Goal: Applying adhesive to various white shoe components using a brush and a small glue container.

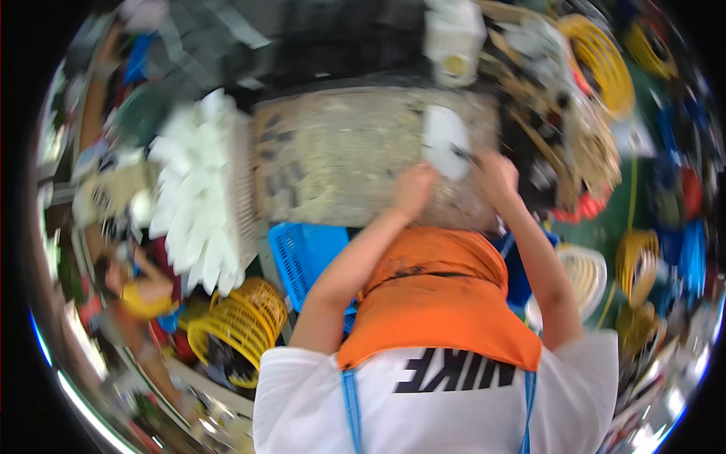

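Observation:
A white oval piece [446,130], shaped like a shoe sole, lies on the worn work board [348,144] toward its right side. My left hand [416,189] is closed beside the piece's near left edge; anything inside its fingers is hidden. At the right of the piece, my right hand [497,178] is closed on a small dark thing [460,151], whose end reaches over the white surface. Blur hides what kind of thing it is. Several small dark strips [283,178] lie along the board's left side.
Many white pointed pieces [198,189] are stacked left of the board. A blue basket [291,261] and a yellow basket [238,325] stand near left. Behind the board is a white container [455,45]; clutter lies at right. Another person [140,284] is at far left.

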Action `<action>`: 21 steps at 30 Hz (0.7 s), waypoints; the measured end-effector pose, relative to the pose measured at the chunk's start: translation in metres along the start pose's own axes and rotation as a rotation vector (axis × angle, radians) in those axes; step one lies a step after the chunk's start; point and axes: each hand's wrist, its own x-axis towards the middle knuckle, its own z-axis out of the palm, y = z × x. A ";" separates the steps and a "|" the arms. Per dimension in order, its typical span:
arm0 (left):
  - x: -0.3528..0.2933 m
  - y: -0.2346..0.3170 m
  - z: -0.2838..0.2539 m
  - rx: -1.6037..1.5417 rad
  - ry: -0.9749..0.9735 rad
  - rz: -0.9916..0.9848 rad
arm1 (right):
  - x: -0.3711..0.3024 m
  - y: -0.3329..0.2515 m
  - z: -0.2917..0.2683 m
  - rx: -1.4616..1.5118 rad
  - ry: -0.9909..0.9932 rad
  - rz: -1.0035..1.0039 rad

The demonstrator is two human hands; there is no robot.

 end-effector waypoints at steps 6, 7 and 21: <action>0.042 0.010 -0.120 -0.384 0.724 -0.238 | -0.024 -0.020 0.007 0.044 0.147 0.031; 0.038 0.002 -0.149 -0.685 0.788 -0.388 | -0.019 -0.019 0.008 0.062 0.094 -0.024; -0.189 -0.199 -0.399 0.580 1.493 -0.825 | -0.011 -0.043 -0.004 -0.084 0.055 0.055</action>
